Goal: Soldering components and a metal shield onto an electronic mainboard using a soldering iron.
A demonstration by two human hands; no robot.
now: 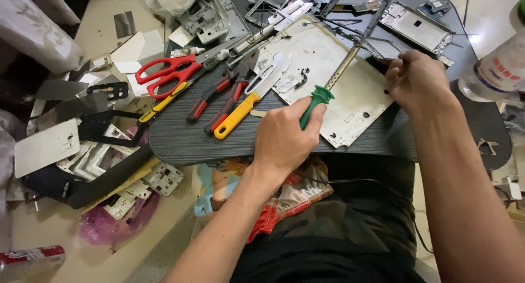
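Left hand (284,135) wrapped round the green screwdriver (328,88), right hand (418,80) pinching the metal plate (328,58) near the worktop's (175,140) front edge; I'd keep that blade flat and lever gently

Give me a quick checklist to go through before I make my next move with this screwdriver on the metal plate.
1. Grip on tool: left hand is wrapped around the green-handled screwdriver: ok.
2. Plate held down: right hand rests at the far edge of the metal plate: ok.
3. Plate support: one corner overhangs the dark board: not ok.
4. Tip seated: the shaft's far end is lost among the parts: cannot tell.
5. Sharp tools nearby: yellow-handled knife and red pliers lie close to the left hand: not ok.
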